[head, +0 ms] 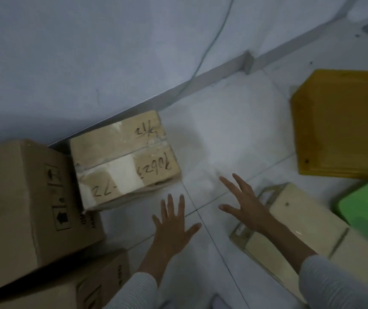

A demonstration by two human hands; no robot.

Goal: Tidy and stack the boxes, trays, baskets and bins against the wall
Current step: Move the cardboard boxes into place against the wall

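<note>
Left hand (174, 228) is spread flat, fingers straight, holding nothing, hovering over the floor (234, 134) just short of the taped box (125, 159) that sits against the wall (89, 52); right hand (243, 204) is splayed wide too, empty, above the end of the wooden tray (307, 233). Big carton (22, 208) sits on another carton (71, 286) at the left, yellow bin (343, 123) and green bin (367, 208) lie loose on the right. Risks, as I judge it: the big carton looks tilted on its base and could slide if bumped; the green cable (209, 47) down the wall could get pinched by a shoved box
</note>
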